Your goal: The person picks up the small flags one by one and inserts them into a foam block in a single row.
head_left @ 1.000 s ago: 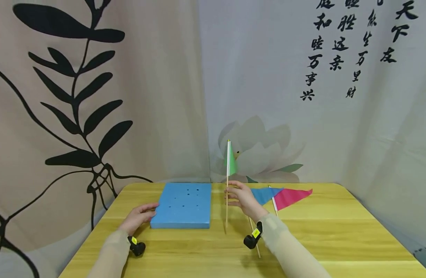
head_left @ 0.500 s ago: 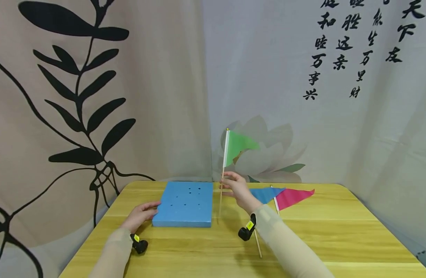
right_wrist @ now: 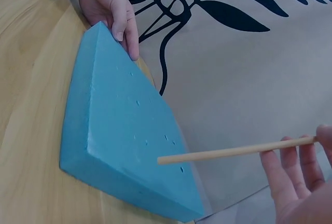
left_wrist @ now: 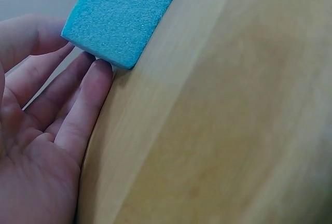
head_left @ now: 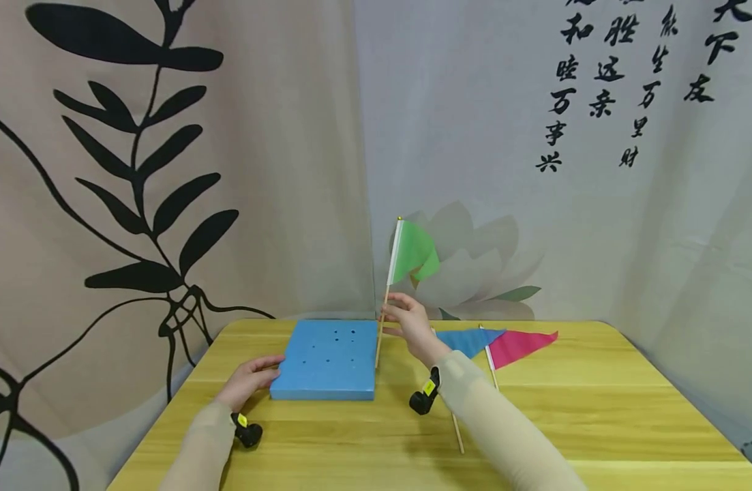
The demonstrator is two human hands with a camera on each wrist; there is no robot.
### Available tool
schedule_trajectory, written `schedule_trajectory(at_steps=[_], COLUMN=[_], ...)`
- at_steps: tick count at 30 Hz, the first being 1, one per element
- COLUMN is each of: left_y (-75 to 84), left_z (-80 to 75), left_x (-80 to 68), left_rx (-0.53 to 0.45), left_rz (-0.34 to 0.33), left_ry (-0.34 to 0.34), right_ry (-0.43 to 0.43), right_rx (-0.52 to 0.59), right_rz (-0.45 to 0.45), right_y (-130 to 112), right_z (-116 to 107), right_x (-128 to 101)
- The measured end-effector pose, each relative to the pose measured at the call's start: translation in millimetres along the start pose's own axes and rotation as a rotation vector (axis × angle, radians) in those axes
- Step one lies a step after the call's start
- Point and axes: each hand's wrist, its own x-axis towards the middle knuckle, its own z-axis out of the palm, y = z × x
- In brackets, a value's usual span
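Near the desk's [head_left: 535, 423] rear edge, the right hand [head_left: 406, 326] is pinching the green flag's [head_left: 412, 254] stick, its tip hovering over the blue foam block [head_left: 326, 358]. The left hand [head_left: 248, 382] is resting, fingers straight, against the block's near-left corner.

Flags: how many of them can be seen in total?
3. The green flag is held up on its stick by the right hand over the foam block; the blue flag and pink flag lie on the table.
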Motion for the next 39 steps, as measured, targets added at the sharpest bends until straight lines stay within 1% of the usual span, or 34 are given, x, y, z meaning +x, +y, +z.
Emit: schedule_trajectory(at_steps=[6, 12, 22, 29, 35, 39], left_y=[6.3, 8.5, 8.5, 6.7, 9.8, 10.2], left_z=[1.9, 1.4, 3.9, 3.4, 3.7, 5.0], left_x=[-3.0, -3.8, -3.5, -3.4, -5.7, -5.5], left_rx=[-0.016, -0.012, -0.017, -0.021, -0.015, -0.022], left_rz=[0.012, 0.017, 0.017, 0.014, 0.002, 0.0], left_ry=[0.003, 0.002, 0.011, 0.02, 0.038, 0.04], right_ry=[0.009, 0.049, 0.047, 0.088, 0.137, 0.129], right_rx=[0.017, 0.041, 0.088, 0.131, 0.114, 0.073], right_rz=[-0.02, -0.042, -0.061, -0.075, -0.081, -0.093], right_y=[-0.8, 2.4, 2.6, 21.7, 29.7, 33.1], right_z=[13.5, 30.7, 61.4, 79.5, 96.4, 103.7], right_x=[3.8, 6.6, -2.1, 9.3, 11.0, 9.0])
